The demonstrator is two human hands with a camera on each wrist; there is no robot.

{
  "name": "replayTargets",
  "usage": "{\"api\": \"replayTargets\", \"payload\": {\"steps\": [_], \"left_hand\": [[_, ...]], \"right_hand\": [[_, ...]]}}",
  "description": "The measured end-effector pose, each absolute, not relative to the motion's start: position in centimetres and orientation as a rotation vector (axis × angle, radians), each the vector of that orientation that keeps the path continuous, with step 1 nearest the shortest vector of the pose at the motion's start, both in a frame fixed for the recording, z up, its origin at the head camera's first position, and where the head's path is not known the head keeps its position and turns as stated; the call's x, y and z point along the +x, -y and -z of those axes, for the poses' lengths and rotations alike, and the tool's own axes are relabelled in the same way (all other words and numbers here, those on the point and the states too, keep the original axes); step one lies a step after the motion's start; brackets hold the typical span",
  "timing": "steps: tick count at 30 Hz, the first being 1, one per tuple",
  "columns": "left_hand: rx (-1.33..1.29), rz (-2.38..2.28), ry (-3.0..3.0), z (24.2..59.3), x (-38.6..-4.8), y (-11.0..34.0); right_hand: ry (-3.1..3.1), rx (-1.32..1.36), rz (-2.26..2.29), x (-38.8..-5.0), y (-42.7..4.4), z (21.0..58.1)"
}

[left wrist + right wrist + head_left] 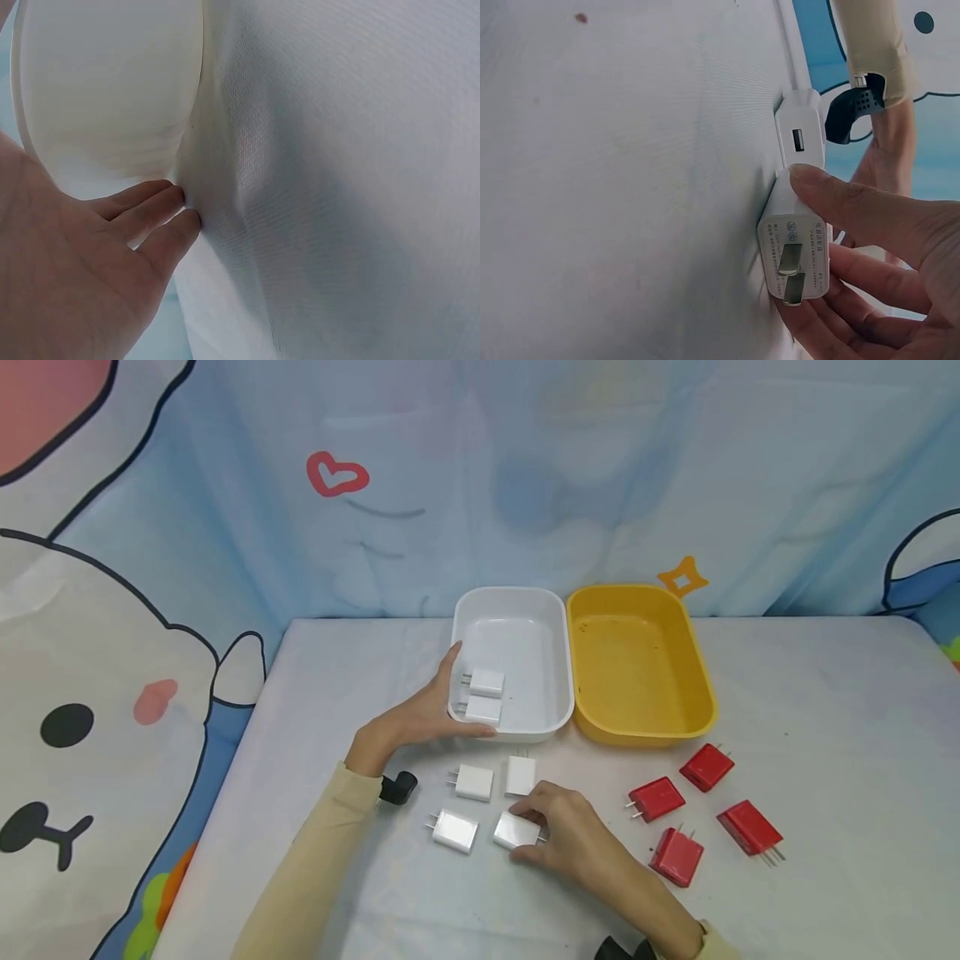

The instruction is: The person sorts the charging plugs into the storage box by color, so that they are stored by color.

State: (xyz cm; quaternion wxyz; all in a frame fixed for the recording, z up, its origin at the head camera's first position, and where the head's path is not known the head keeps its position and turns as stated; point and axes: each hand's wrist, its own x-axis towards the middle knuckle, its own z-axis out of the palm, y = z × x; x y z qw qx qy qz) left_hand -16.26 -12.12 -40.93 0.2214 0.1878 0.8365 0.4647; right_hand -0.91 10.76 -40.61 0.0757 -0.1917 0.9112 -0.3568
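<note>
My right hand pinches a white USB wall charger between thumb and fingers, low over the table. In the right wrist view its two flat metal prongs and printed end face the camera, and another white charger with a USB slot sits beyond it. My left hand lies spread against the near left corner of the white tray, with straight fingers touching its outer wall. Two white chargers lie inside that tray. On the table near my hands are three more white chargers.
A yellow tray stands against the white tray's right side. Several red chargers lie on the table to the right of my right hand. Behind the trays hangs a blue printed curtain.
</note>
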Motion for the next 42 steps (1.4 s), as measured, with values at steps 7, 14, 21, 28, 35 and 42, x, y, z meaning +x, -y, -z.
{"api": "replayTargets", "payload": {"steps": [7, 14, 21, 28, 35, 42], "left_hand": [[0.513, -1.281, -2.313, 40.9, -16.2, 12.2], [0.533, -1.283, -2.308, 40.9, -16.3, 12.2], [0.531, -1.299, -2.301, 40.9, -16.3, 12.3], [0.572, -1.326, -2.289, 40.9, -16.4, 12.2], [0.588, -1.355, -2.265, 41.0, -16.5, 12.2], [0.588, -1.342, -2.264, 40.8, -16.5, 12.2]], "right_hand": [[-2.775, -0.561, 0.99, -0.4, -10.3, 40.7], [-2.83, -0.621, 0.955, -0.2, -10.2, 40.8], [-2.711, -0.61, 1.006, -1.0, -10.6, 40.4], [-2.638, -0.58, 1.07, -2.0, -12.0, 37.1], [-2.786, -0.651, 1.085, -5.7, -13.3, 30.5], [-2.934, -0.831, 1.112, -9.7, -13.4, 24.8]]}}
